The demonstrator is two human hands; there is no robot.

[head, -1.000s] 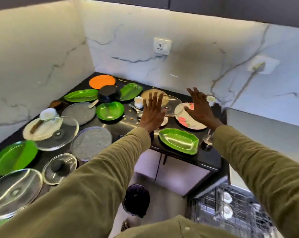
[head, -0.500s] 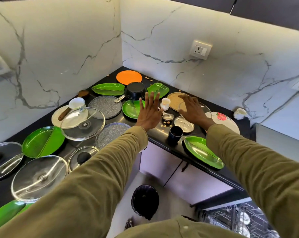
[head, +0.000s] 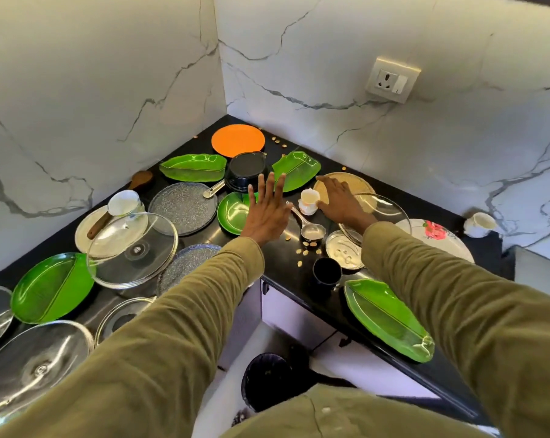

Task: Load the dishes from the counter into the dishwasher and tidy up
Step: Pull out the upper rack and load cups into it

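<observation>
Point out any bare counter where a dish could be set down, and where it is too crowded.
The clearest bare patch is black counter between the left hand, the steel ladle and the black cup, though crumbs dot it. The left run, packed with glass lids and green plates, is crowded, as is the corner.

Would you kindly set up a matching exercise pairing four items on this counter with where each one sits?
Things:
1. orange plate
2. black cup
3. floral plate
4. wooden spoon

Places:
A. by the counter's front edge, next to a green leaf tray
B. far back in the corner of the walls
C. near the left wall, behind the white cup
D. right of the right hand, partly under a glass lid

Pairs: 1-B, 2-A, 3-D, 4-C
</observation>
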